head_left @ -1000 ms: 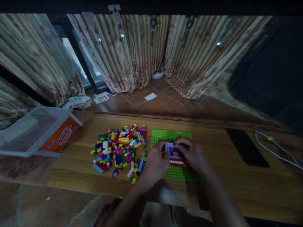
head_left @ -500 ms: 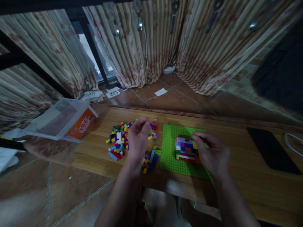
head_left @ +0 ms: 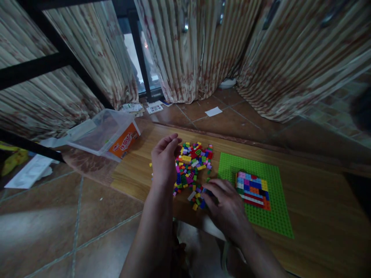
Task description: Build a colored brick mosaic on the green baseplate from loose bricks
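Right hand shifted off green baseplate to brick pile beside it, fingers spread, nothing held; left hand hovers loosely curled over the pile, grasp not discernible; another brick apparently sought.

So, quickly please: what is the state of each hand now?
Left hand: over the brick pile, fingers loosely curled; a held brick cannot be told.
Right hand: fingers spread at the pile's near edge; grip cannot be told.

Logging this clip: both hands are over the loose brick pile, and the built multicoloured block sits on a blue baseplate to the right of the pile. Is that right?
Not quite: in the head view the baseplate is green, not blue. The rest holds: the left hand and right hand are over the loose brick pile, and the built block sits right of it.
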The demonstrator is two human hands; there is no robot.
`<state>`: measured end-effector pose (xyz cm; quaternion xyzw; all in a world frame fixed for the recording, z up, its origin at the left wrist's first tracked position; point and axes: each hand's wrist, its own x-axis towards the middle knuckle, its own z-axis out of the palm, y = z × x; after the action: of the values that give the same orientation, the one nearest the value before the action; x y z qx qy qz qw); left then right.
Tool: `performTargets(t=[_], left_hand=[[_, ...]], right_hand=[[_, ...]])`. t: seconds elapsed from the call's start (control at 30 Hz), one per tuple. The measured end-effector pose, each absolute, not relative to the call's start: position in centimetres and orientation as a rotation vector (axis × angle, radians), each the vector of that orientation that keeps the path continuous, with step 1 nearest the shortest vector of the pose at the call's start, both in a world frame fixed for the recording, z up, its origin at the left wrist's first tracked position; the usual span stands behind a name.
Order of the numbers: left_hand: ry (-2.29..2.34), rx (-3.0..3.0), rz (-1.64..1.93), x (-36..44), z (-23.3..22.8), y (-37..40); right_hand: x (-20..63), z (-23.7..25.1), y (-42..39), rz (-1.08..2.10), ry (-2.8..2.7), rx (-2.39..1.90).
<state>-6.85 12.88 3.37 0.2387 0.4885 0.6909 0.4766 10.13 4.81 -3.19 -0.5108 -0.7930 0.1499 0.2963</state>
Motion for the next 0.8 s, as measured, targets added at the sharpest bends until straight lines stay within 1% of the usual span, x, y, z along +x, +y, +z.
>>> performTargets(t=[0.17, 0.33, 0.47, 0.67, 0.8], left_hand=[[1.176, 0.570, 1.661, -7.2, 3.3, 12.9], [1.182, 0.555, 1.634, -7.5, 3.3, 12.9], [1.182, 0.560, 1.633, -7.5, 3.4, 12.8], [1.185, 0.559, 1.628, -7.6, 3.3, 12.9], [1.207, 0.575, 1.596, -7.5, 3.2, 12.9]], right_hand=[[9.7, -2.9, 4.3, 0.477, -2.212, -1.334], [9.8, -3.4, 3.5, 0.454, -2.288, -1.346], [10.0, -4.4, 3.9, 0.441, -2.256, -1.395], [10.9, -4.6, 4.9, 0.529, -2.140, -1.392], [11.3, -4.7, 5.5, 0.470, -2.083, -1.400]])
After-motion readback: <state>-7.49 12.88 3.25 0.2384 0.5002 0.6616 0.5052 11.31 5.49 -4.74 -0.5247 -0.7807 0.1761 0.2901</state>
